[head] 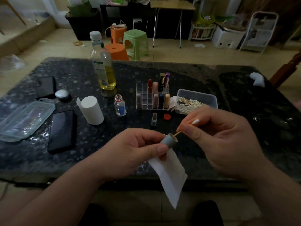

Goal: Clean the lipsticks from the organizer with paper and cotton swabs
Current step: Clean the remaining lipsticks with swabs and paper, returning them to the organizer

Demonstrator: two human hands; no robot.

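Note:
My left hand [135,150] grips a grey lipstick cap [168,141] together with a sheet of white paper [169,175] that hangs down below it. My right hand [219,141] pinches a cotton swab [187,128]; one end of the swab goes into the cap's open mouth, the white tip sticks up. The uncapped grey lipstick [154,119] stands on the table behind the hands. Further back stands the clear organizer [143,97] holding several lipsticks. To its right, a clear box of cotton swabs [197,101].
On the dark stone table [211,79]: a roll of white paper [92,110], a small open bottle [120,107] with its red cap [167,116], a tall bottle of yellow liquid [103,66], two phones [62,130], a clear lid [24,120].

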